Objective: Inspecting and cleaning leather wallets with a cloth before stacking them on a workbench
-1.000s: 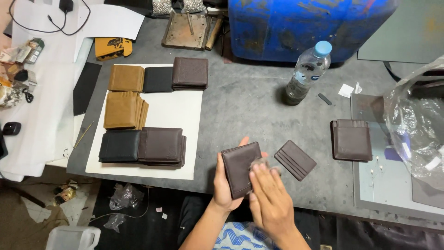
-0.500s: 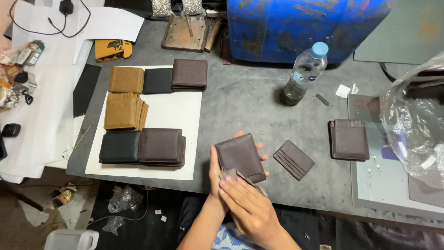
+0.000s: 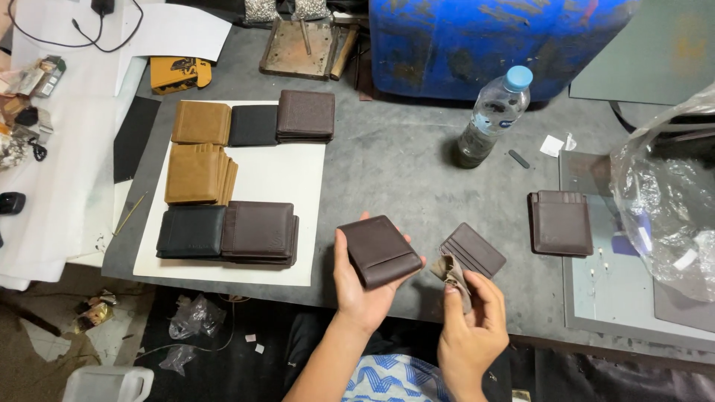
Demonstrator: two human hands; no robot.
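**— Wallets first: what's stacked on the white sheet (image 3: 283,175)?**
— Tan wallets (image 3: 197,173) in two piles, a black wallet (image 3: 190,231), and brown stacks (image 3: 260,232) beside it, all well left of the dark brown wallet (image 3: 380,251) being held. Over to that wallet's right, a clear plastic bag (image 3: 666,201); can't tell what's inside.

**— And the hands?**
— Left hand (image 3: 357,286) cups the dark brown wallet from below, grip closed round its edges, just above the bench (image 3: 402,164) near its front edge. Right hand (image 3: 469,320) sits just right of the wallet, fingers pinched on a small tan cloth (image 3: 449,269), not touching the wallet. Card-slot panel (image 3: 473,249) lies flat right behind the cloth; water bottle (image 3: 491,119) stands farther back.
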